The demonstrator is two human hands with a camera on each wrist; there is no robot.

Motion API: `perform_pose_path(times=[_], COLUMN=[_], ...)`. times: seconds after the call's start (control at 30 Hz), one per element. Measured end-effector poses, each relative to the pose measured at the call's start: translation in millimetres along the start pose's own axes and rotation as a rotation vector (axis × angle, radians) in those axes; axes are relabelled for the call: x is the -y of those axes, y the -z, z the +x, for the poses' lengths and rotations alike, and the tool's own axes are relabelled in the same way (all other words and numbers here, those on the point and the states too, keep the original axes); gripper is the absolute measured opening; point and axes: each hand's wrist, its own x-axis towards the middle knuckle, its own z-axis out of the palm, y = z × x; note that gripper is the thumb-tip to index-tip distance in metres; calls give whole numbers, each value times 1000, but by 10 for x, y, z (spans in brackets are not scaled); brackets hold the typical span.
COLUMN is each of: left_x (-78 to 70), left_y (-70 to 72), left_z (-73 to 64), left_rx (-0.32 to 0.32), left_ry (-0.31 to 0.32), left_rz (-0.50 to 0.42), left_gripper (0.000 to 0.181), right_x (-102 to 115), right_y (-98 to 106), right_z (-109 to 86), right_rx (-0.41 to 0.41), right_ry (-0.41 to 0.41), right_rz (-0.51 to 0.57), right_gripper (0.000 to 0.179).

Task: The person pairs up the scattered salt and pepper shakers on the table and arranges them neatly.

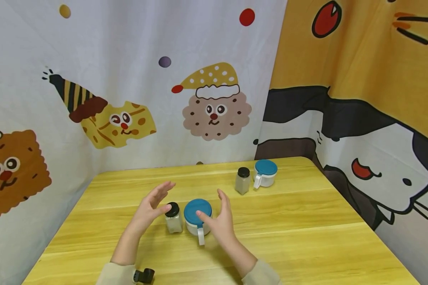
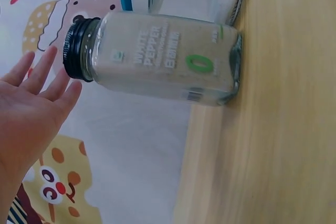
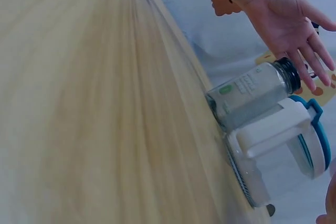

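Observation:
A glass jar of white pepper (image 2: 163,59) with a black lid stands upright on the table, close beside a clear container (image 3: 283,145) with a white handle and a blue lid (image 1: 196,209). My left hand (image 1: 151,208) hovers at the left of the pepper jar, fingers spread and holding nothing; its thumb overlaps the black lid in the head view. My right hand (image 1: 221,221) is at the container's right side, fingers extended, with the thumb over the blue lid in the head view. In the right wrist view only a sliver of the right hand shows at the edge.
Farther back on the wooden table (image 1: 306,221) stand a second black-lidded jar (image 1: 242,182) and a second blue-lidded container (image 1: 265,174), side by side. Printed curtains (image 1: 128,71) hang behind the table. A black wrist camera (image 1: 144,276) sits at the left sleeve.

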Motion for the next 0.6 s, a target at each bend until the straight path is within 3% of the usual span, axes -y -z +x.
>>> perform_pose_path(times=[0.6], left_x=[-182], left_y=[-140], left_z=[61], left_rx=[-23], left_ry=[-74], left_rz=[27], left_gripper=[67], right_x=[54], right_y=[221], right_z=[60], right_rx=[38], right_ry=[34], right_rz=[-14], right_gripper=[90])
